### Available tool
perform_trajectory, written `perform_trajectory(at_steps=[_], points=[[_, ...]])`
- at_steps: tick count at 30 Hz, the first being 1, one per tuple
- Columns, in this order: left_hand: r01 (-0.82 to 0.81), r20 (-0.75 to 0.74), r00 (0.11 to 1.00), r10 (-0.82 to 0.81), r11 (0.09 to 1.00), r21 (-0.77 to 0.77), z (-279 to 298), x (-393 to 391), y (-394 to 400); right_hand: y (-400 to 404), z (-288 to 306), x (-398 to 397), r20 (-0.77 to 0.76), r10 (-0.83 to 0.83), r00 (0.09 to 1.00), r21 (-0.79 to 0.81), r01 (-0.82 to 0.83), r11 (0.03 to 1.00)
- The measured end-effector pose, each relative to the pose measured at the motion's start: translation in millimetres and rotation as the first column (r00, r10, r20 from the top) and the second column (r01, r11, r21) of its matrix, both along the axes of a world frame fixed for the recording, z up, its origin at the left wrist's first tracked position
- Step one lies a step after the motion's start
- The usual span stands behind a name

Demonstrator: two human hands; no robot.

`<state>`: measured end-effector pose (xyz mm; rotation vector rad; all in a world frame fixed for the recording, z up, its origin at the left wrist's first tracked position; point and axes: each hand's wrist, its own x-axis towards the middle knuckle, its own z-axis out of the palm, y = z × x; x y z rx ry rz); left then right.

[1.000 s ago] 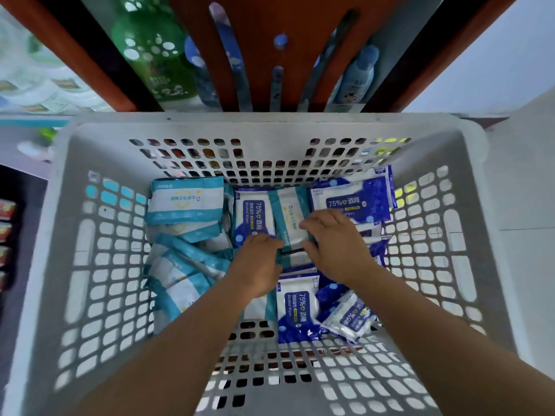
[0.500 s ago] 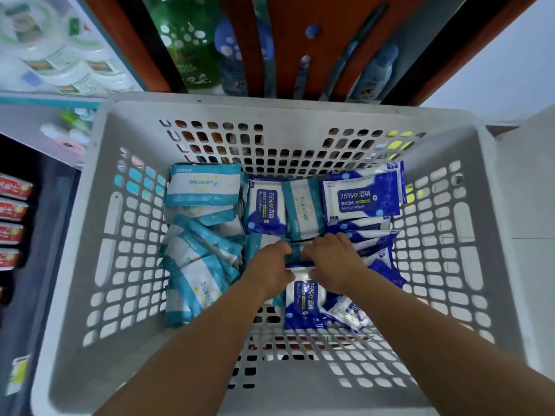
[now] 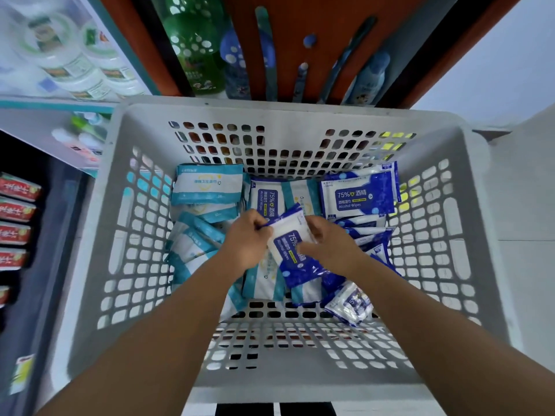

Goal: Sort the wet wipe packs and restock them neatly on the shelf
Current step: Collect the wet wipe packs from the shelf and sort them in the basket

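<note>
The blue pack (image 3: 289, 244) is in the middle of the basket (image 3: 270, 115), held by both the left hand (image 3: 244, 244) and the right hand (image 3: 329, 247), fingers curled on its ends. Around it, teal packs (image 3: 207, 187) lie on the basket's left and blue ones on its right. I think sorting is partly done, and no packs are on the shelf yet.

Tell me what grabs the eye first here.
Both hands, left hand and right hand, grip a dark-blue alcohol wipe pack mid-basket. The big grey perforated basket fills the view, teal packs piled on its left side, blue packs on its right.
</note>
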<state>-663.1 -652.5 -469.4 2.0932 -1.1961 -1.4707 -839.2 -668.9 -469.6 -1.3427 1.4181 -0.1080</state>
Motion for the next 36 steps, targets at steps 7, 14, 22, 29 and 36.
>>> perform_trajectory(at_steps=[7,14,22,29,36], points=[[0.086,-0.138,0.987,-0.083,0.996,0.016,14.0,-12.9,1.6,-21.3,44.0,-18.9,-0.188,0.155,0.97,-0.146,-0.184,0.972],[0.363,-0.073,0.931,-0.357,0.927,0.092,13.6,-28.1,15.3,2.5,53.7,-58.1,-0.505,0.603,0.618,0.165,-0.616,0.77],[0.436,0.227,0.854,-0.468,0.882,0.179,-7.4,-17.3,25.9,14.0,25.1,-67.0,-0.503,0.465,0.728,0.059,-0.509,0.859],[0.455,0.263,0.781,-0.566,0.805,0.38,-20.5,-14.2,25.2,3.6,-2.2,-20.6,-0.543,0.512,0.665,0.023,-0.598,0.801],[0.352,0.165,0.887,-0.432,0.861,0.367,-38.0,-16.2,29.0,2.6,-30.0,3.2,-0.739,0.469,0.483,-0.025,-0.716,0.698]])
